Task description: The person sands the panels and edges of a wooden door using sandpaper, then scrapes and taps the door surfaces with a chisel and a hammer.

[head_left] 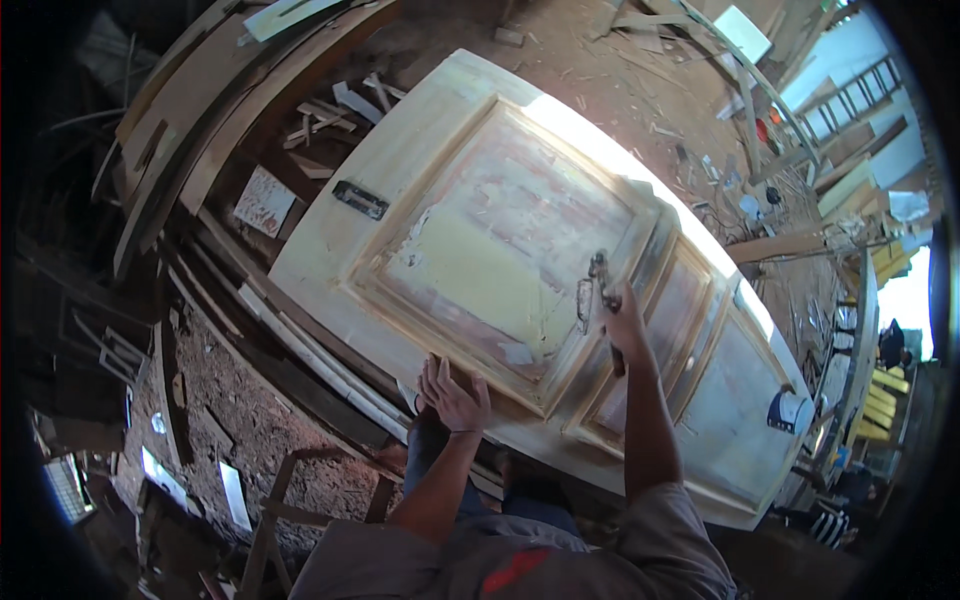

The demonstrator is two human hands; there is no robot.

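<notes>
A large panelled wooden door (330,240) lies flat before me, with raised mouldings and patchy pale yellow filler over its big panel. My right hand (622,325) is closed around a dark metal hand tool (599,268) with a handle and a whitish oblong part; its exact kind is unclear. The tool is over the right side of the big panel; I cannot tell whether it touches the surface. At the door's near edge is my left hand (455,396), its fingers stretched out and holding nothing.
A dark oblong object (360,199) lies on the door's left part, and a blue-and-white tin (789,412) stands near its right end. Long boards (240,130) curve along the left. Wood scraps (325,122) and shavings litter the ground. A ladder (850,97) is at far right.
</notes>
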